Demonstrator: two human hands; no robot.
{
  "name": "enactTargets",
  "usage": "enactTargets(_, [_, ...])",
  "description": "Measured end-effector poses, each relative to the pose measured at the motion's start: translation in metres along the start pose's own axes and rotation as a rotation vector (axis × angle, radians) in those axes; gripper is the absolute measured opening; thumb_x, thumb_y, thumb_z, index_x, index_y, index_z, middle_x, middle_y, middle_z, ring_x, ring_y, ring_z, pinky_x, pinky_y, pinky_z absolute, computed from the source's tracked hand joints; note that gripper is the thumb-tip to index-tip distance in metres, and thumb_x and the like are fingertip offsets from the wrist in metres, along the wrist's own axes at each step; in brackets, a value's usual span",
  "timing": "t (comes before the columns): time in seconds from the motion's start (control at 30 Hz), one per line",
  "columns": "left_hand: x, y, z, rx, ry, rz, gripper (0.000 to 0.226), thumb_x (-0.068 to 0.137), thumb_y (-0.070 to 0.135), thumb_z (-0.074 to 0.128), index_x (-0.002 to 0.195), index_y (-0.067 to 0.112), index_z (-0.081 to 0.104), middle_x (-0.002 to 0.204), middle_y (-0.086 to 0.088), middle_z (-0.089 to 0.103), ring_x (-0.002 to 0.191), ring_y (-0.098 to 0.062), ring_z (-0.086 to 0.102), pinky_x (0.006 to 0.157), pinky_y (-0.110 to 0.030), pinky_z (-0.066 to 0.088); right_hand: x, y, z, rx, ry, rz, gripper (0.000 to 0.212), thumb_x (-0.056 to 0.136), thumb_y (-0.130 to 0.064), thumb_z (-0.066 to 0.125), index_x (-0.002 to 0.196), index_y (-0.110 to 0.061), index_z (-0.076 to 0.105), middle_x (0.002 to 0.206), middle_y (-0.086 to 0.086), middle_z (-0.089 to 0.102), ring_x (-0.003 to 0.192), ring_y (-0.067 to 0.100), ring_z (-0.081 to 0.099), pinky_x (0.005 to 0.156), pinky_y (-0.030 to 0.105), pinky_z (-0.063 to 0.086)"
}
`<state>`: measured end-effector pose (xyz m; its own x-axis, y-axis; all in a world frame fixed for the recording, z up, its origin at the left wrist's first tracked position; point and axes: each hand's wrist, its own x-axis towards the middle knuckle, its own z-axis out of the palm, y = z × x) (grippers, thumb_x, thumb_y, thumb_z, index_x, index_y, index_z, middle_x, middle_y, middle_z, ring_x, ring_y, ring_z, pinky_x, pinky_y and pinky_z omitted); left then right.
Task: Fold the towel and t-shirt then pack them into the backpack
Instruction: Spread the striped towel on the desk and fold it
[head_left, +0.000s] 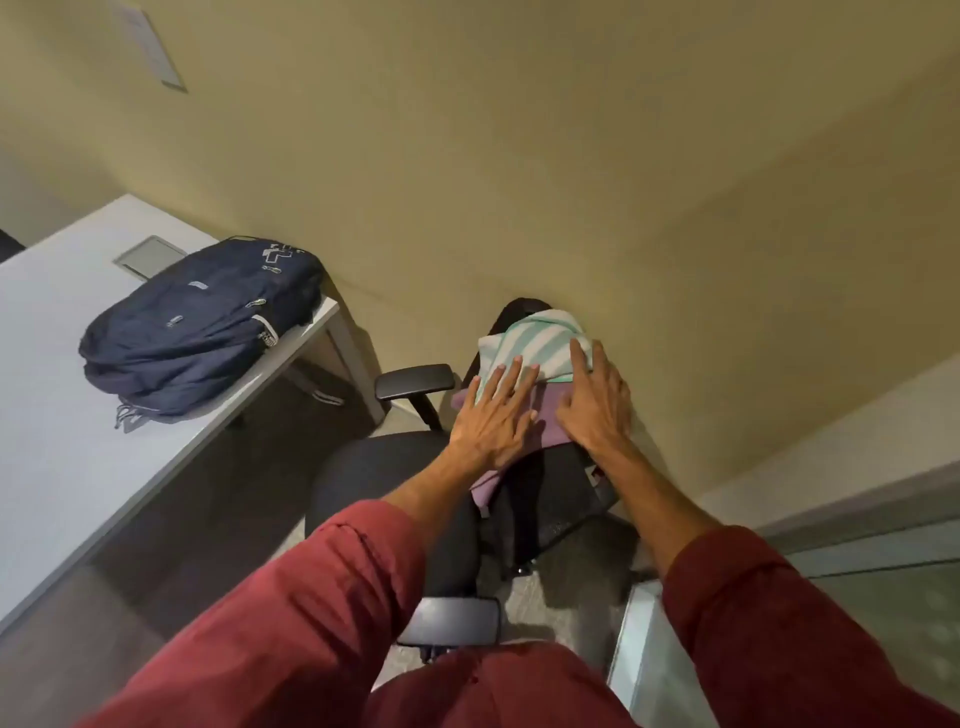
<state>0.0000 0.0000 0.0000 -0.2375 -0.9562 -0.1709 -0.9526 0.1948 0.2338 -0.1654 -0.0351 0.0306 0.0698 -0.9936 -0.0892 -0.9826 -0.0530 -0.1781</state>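
Note:
A mint-and-white striped towel (537, 344) lies draped over the top of a black office chair's backrest (558, 493). Under it hangs a purple t-shirt (545, 415), part of it showing lower down beside the backrest. My left hand (493, 415) lies flat with straight fingers across the purple cloth, its fingertips on the towel's lower edge. My right hand (597, 405) lies flat beside it, fingers stretched onto the towel's right side. A navy backpack (202, 327) lies on its side on the white desk (52, 441) at the left, zipped as far as I can see.
The chair's seat (384, 493) and two armrests (415, 382) stand between me and the beige wall. The desk's corner and leg are just left of the chair. A glass panel with a pale frame (639, 649) rises at the lower right.

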Motion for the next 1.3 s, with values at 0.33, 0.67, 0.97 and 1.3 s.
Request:
enactTargets(0.33, [0.02, 0.016, 0.002, -0.104, -0.225, -0.01, 0.07, 0.115, 0.054, 0.02, 0.172, 0.029, -0.012, 0.18, 0.0, -0.012, 0.168, -0.029, 0.006, 0.134, -0.058, 0.012, 0.01, 0.017, 0.006, 0.069, 0.029, 0.062, 0.057, 0.106, -0.026, 0.067, 0.16, -0.027, 0.047, 0.164, 0.009, 0.036, 0.137, 0.029, 0.049, 0.1, 0.042, 0.059])
enactTargets(0.67, [0.024, 0.01, -0.002, -0.124, -0.252, 0.017, 0.074, 0.116, 0.049, 0.028, 0.171, 0.025, -0.014, 0.181, -0.005, -0.009, 0.165, -0.035, 0.018, 0.131, -0.056, 0.024, 0.031, 0.016, -0.006, -0.043, 0.094, -0.042, 0.029, 0.104, -0.014, 0.066, 0.133, -0.01, 0.065, 0.139, 0.01, 0.061, 0.124, 0.027, 0.06, 0.099, 0.038, 0.055])
enactTargets(0.97, [0.02, -0.003, -0.013, -0.272, -0.007, -0.065, 0.088, 0.113, 0.049, 0.039, 0.17, 0.005, -0.012, 0.18, -0.01, -0.013, 0.168, -0.028, 0.006, 0.132, -0.049, 0.023, 0.029, 0.0, -0.01, -0.012, 0.179, -0.232, 0.026, 0.102, -0.007, 0.056, 0.127, -0.007, 0.063, 0.139, 0.01, 0.058, 0.121, 0.029, 0.06, 0.087, 0.039, 0.052])
enactTargets(1.3, [0.004, -0.029, -0.041, -0.68, 0.4, -0.13, 0.07, 0.107, 0.04, 0.053, 0.166, 0.012, 0.027, 0.161, -0.01, 0.047, 0.141, -0.034, 0.053, 0.11, -0.05, 0.049, 0.035, -0.06, -0.05, 0.267, 0.417, -0.497, 0.02, 0.102, -0.007, 0.057, 0.117, -0.006, 0.07, 0.123, 0.011, 0.063, 0.108, 0.03, 0.065, 0.09, 0.042, 0.056])
